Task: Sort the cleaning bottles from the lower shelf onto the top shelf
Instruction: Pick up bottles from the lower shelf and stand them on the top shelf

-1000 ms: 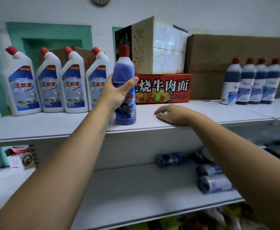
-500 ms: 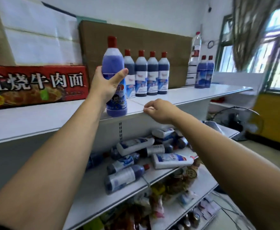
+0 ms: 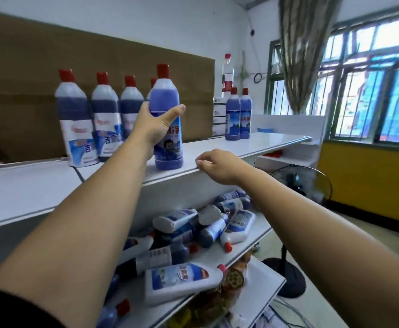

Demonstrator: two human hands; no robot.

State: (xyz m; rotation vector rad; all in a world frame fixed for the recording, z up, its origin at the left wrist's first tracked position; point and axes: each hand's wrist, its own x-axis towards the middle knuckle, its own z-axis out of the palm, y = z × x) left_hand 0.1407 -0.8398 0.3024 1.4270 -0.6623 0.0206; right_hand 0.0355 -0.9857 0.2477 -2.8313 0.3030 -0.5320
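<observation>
My left hand [image 3: 154,127] grips a purple bottle with a red cap [image 3: 167,110], upright, its base at the front of the white top shelf [image 3: 252,147]. My right hand [image 3: 219,165] rests on that shelf's front edge with curled fingers and holds nothing. A row of dark blue bottles [image 3: 92,119] stands behind my left hand. Two purple bottles of the same kind [image 3: 238,116] stand farther right on the top shelf. On the lower shelf [image 3: 248,247] several bottles [image 3: 193,235] lie in a heap, a white one [image 3: 179,281] nearest me.
A large cardboard box [image 3: 99,58] lines the back of the top shelf. A clear tall bottle [image 3: 227,75] stands on small stacked boxes beside it. A standing fan [image 3: 304,185] is on the floor at the right, below barred windows. Packaged goods fill the shelf below.
The view has swung right along the shelves. My left hand has carried the purple bottle rightward past the dark blue row. My right hand has slid along the shelf edge.
</observation>
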